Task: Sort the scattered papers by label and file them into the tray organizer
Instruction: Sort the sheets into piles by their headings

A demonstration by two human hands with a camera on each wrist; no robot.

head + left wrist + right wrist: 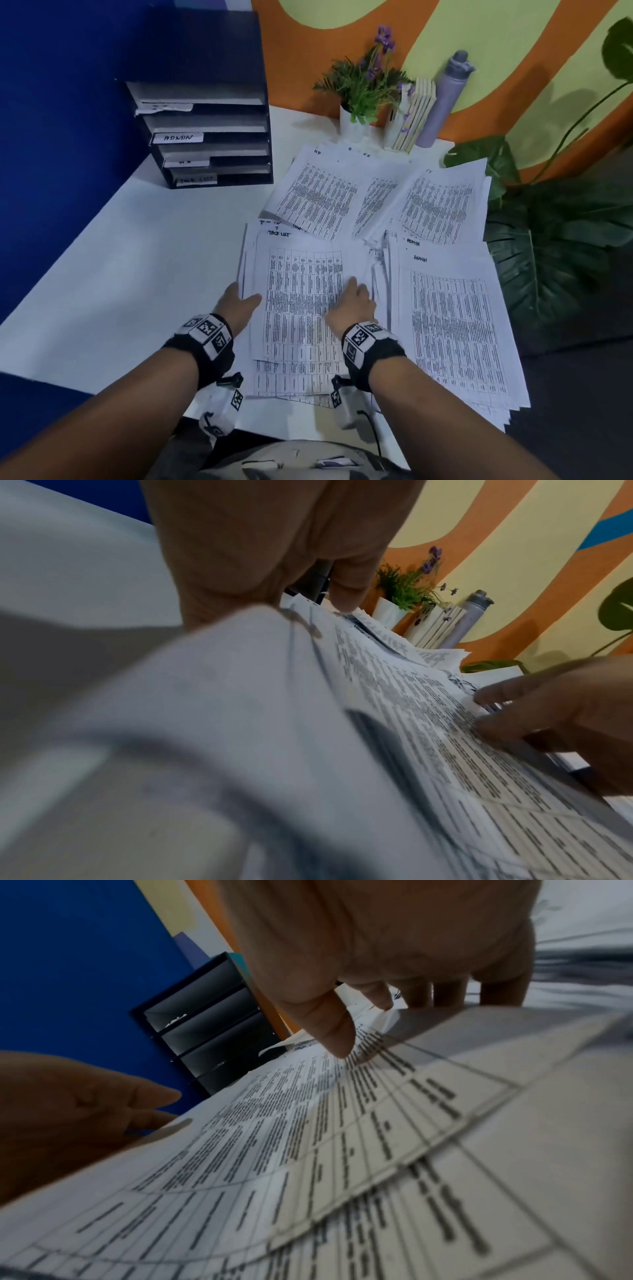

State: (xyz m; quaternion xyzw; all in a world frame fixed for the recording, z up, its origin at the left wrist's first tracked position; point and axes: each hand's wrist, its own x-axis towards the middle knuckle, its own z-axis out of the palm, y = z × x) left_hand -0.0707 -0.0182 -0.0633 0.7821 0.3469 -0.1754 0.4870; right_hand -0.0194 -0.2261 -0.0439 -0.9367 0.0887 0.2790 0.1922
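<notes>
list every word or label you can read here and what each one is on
"ADMIN": white label on the tray organizer's second shelf.
"TASK LIST": handwritten atop the stack both hands rest on.
"ADMIN": handwritten atop the right stack, and again on a sheet behind it.
"HR": handwritten on far sheets.
Bottom shelf label: seems "TASK LIST", faint.
Top label and third label: unreadable.
Printed tables, wristband markers: too small.

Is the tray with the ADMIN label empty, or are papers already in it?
Cannot tell. The ADMIN tray shows only a grey surface; the labelled papers lie on the table.
</notes>
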